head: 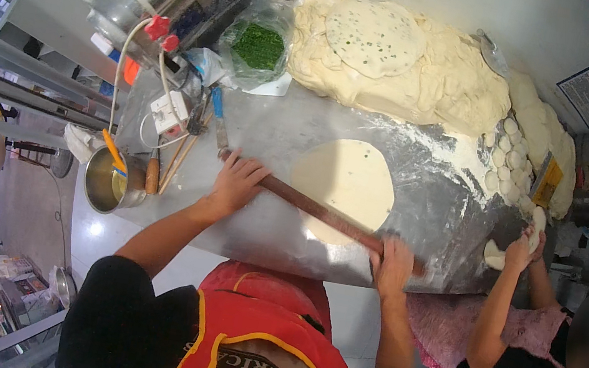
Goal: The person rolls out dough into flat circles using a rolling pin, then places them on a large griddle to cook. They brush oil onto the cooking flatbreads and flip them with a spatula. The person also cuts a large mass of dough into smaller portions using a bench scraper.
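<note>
My left hand [238, 179] grips one end of a dark wooden rolling pin [319, 209]. My right hand [393, 265] is on the pin near its other end and is slightly blurred. The pin lies slanted over the near part of a thin round sheet of dough [362, 178], which rests on the grey metal worktable [269, 127]. Beyond the sheet, a flat dough round with green flecks [374, 36] lies on a large mass of dough [451, 87]. A plastic bag of chopped greens [259, 46] stands to the left of that mass.
At right, a co-worker's hands [524, 249] hold a piece of dough, near small dough balls [508, 161] and a yellow-handled scraper [548, 181]. A metal pot [110, 182], sticks [182, 156], a blue-handled tool [219, 110] and a corded power strip [168, 111] are at left.
</note>
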{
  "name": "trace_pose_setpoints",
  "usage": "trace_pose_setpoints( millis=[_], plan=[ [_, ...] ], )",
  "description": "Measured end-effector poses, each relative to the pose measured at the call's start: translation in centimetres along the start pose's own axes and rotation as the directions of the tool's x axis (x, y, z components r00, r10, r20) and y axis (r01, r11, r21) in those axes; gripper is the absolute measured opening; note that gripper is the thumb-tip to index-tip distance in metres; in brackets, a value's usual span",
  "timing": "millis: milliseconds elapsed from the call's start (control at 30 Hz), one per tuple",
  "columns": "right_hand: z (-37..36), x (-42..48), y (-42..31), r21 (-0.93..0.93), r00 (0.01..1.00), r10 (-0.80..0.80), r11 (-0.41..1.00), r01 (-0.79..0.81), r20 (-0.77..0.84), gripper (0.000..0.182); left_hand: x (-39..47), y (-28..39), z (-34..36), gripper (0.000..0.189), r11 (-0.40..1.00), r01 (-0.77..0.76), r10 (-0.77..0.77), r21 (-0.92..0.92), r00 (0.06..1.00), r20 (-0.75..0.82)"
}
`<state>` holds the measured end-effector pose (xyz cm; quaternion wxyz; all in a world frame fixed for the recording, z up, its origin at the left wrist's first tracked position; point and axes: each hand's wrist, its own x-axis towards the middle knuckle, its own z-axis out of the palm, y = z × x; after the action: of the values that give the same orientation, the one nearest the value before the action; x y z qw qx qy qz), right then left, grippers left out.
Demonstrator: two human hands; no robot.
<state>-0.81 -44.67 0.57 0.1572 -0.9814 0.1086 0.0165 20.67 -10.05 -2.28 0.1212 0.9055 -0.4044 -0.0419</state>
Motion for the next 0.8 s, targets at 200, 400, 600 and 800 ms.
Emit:
trace_pose_setpoints(
  millis=[200,400,600,800],
  plan=[
    [1.7,12.6,3.3,-0.185,0.972,-0.015,0.982,-0.029,-0.233,0.054,7.4,-0.7,0.2,0.054,0.974,0.222,-0.211,0.043,0.959,-0.188],
    [1.0,15.6,2.9,-0.128,0.964,-0.111,0.988,0.082,-0.242,0.052,8.7,-1.4,-0.6,0.054,0.958,0.246,-0.233,0.15,0.968,-0.098],
    [1.2,3.1,3.6,-0.027,0.983,-0.18,0.983,0.181,0.024,0.052,-0.6,3.2,-1.2,0.042,0.977,0.2,-0.178,-0.069,0.954,0.243],
    [-0.9,4.6,0.5,0.088,0.905,0.004,0.995,0.037,-0.426,0.053,-10.5,3.6,-3.6,0.03,0.905,0.389,-0.399,-0.172,0.917,-0.022]
  ],
)
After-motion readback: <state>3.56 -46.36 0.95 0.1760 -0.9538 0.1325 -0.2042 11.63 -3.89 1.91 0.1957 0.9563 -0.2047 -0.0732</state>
